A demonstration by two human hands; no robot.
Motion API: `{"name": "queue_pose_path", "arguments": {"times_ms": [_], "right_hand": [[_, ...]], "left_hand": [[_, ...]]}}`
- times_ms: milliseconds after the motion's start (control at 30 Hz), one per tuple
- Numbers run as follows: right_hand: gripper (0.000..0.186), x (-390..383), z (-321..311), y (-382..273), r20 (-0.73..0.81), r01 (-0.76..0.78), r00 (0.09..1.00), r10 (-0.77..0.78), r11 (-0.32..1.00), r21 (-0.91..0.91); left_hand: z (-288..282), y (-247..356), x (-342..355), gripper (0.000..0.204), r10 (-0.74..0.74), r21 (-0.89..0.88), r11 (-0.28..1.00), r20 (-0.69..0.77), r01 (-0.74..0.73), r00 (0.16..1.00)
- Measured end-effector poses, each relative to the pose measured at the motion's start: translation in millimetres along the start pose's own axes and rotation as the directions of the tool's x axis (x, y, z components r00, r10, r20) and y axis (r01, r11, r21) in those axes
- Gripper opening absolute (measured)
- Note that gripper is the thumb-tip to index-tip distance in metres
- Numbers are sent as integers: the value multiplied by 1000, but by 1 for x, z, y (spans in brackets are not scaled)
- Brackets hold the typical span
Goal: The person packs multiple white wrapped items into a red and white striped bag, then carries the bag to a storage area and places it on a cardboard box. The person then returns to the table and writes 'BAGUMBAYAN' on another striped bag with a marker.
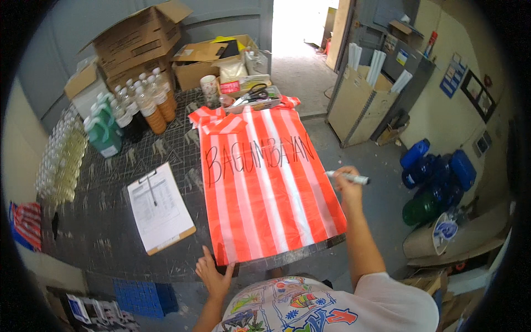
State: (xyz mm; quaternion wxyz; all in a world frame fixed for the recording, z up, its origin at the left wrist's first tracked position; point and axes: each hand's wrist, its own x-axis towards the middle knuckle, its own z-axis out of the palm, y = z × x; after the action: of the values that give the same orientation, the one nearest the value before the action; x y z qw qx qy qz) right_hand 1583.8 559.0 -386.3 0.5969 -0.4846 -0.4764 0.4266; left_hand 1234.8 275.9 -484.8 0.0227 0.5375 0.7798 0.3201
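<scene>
A red-and-white striped plastic bag point(265, 205) lies flat on the dark table, its handles at the far end. Large black handwritten letters run across its upper half. In my right hand point(350, 193) is a marker pen point(362, 180), held level just off the bag's right edge, with its left end pointing at the bag. My left hand point(214, 275) has its fingers spread at the table's near edge, the thumb by the bag's lower left corner. Left of the bag lies a clipboard point(185, 234) with a printed sheet point(160, 213) and a pen point(151, 191) on it.
Bottles of orange liquid point(148, 110), green jugs point(102, 135) and rows of clear bottles point(58, 160) stand at the table's left. A tray point(272, 103) with scissors point(253, 93) sits beyond the bag. Cardboard boxes point(135, 47) stack behind. Blue water containers point(434, 169) are on the right.
</scene>
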Motion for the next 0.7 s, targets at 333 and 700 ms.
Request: {"name": "queue_pose_path", "arguments": {"times_ms": [333, 700], "right_hand": [[15, -219, 145, -87, 672, -258, 723, 159, 965, 49], [16, -287, 180, -103, 706, -191, 699, 110, 981, 36]], "left_hand": [[-96, 10, 13, 122, 61, -793, 595, 206, 130, 977], [-156, 4, -9, 120, 187, -718, 692, 280, 76, 942]]}}
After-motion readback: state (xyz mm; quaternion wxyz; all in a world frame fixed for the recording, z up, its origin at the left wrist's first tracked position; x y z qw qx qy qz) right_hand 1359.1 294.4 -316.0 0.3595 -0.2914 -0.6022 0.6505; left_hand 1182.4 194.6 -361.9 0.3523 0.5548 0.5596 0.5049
